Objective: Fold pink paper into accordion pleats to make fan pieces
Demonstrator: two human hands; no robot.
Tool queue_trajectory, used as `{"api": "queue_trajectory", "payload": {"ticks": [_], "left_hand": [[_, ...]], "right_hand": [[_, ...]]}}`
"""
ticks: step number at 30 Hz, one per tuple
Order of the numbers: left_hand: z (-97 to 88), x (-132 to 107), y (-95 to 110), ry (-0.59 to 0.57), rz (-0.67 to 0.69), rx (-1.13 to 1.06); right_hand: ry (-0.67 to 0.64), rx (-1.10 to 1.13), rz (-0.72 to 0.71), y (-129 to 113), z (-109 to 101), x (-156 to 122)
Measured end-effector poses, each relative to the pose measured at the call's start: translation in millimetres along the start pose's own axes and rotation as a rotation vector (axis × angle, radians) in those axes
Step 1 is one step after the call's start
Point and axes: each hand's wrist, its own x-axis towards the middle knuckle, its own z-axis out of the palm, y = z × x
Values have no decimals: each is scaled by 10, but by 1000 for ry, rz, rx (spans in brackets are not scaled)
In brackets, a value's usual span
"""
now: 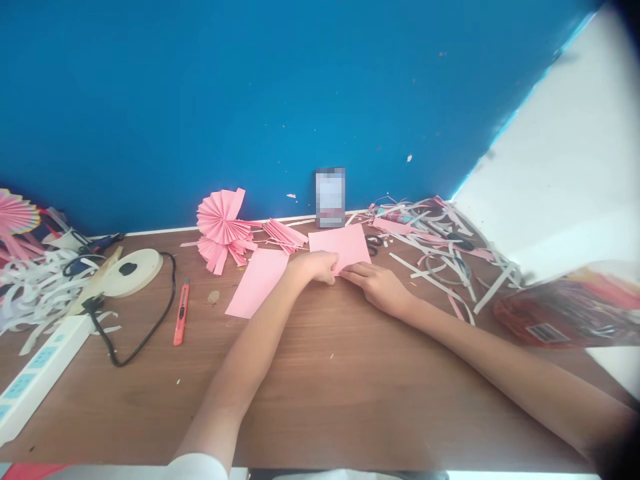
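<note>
A pink sheet of paper [345, 241] lies toward the back of the table, with both hands at its near edge. My left hand [320, 267] has its fingers curled and pinches the paper near its lower left corner. My right hand [377, 285] grips the same edge a little further right, its fingers together and pointing left. Partly behind my left forearm is a second pink sheet [257, 283], flat on the wood. Black scissors [373, 243] stick out beside the right side of the held paper. A pleated pink strip [285, 235] lies behind my left hand.
Pink folded-paper fans [223, 227] stand near the blue wall, left of an upright phone [330, 198]. Paper strips [440, 233] pile up at the right. On the left are a red utility knife [182, 313], a white tape roll [133, 272] and a power strip [43, 373] with a black cable.
</note>
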Motion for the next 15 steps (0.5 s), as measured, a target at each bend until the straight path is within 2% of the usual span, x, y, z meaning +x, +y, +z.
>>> {"api": "queue_trajectory", "payload": {"ticks": [6,15], "left_hand": [[8,15,-50,-73,-36,-96],[15,57,-108,-76,-32,-323]], "right_hand": [[-22,26,49,21,40,-13],[-40,-5,88,-7,62,-21]]}}
